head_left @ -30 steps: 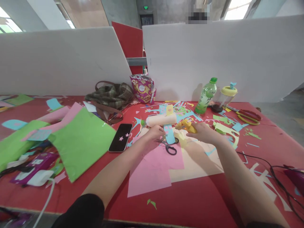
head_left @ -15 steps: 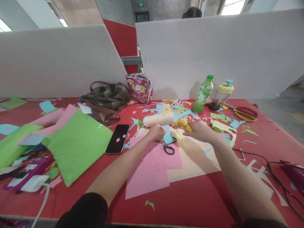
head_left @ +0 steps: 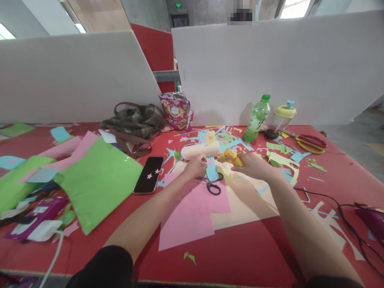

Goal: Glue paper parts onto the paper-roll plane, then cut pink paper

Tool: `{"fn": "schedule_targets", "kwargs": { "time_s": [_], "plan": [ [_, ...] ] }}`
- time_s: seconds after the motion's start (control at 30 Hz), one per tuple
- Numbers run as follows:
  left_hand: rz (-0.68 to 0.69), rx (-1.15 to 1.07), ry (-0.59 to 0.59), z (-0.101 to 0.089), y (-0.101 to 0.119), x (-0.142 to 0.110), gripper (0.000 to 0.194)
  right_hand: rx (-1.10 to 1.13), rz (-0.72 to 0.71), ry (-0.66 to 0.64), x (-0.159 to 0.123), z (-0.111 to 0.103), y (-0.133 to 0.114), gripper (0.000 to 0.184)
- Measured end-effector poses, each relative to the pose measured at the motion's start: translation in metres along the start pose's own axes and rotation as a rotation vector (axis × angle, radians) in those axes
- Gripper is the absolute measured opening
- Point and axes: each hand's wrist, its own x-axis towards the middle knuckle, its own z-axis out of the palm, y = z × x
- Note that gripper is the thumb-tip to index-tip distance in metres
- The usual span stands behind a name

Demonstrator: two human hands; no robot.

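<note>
My left hand [head_left: 195, 167] is closed, thumb and fingertips pinched together beside a blue paper strip [head_left: 212, 172] with small pink pieces on it. Whatever is in that pinch is too small to make out. Just beyond lies a bottle wrapped in cream paper [head_left: 200, 151], its green cap to the left and a yellow paper tag [head_left: 211, 137] standing behind it. My right hand [head_left: 255, 166] grips a yellow glue gun [head_left: 232, 157], nozzle pointing left towards the strip. Black-handled scissors [head_left: 214, 188] lie partly under the strip, on pink paper [head_left: 189, 218].
A phone [head_left: 148, 175] and green sheet [head_left: 102, 184] lie left. Behind are a plaid bag [head_left: 141, 120], snack pouch [head_left: 175, 112], green bottle [head_left: 257, 118] and yellow-lidded cup [head_left: 280, 120]. Red-and-yellow-handled scissors [head_left: 310, 143], paper scraps and a black cable [head_left: 327, 196] lie right.
My left hand has turned slightly and its fingertips have lifted a little near the strip. The right hand and glue gun stay nearly in place.
</note>
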Motion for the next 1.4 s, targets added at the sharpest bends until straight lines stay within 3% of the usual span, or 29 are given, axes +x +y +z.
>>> {"fn": "schedule_targets", "kwargs": {
  "time_s": [0.3, 0.7, 1.1, 1.4],
  "plan": [
    [0.072, -0.032, -0.113, 0.001, 0.0, -0.004, 0.03, -0.003, -0.008, 0.0, 0.0, 0.0, 0.0, 0.02],
    [0.037, -0.087, -0.182, -0.001, 0.001, -0.002, 0.033, -0.005, -0.002, 0.002, 0.0, 0.001, -0.001, 0.021],
    [-0.156, -0.199, -0.225, -0.007, 0.007, -0.013, 0.029, -0.011, 0.011, 0.005, 0.0, 0.002, 0.0, 0.022],
    [-0.194, -0.277, -0.28, -0.009, 0.014, -0.018, 0.025, -0.017, 0.009, 0.004, -0.001, -0.001, -0.002, 0.02]
  ]
}}
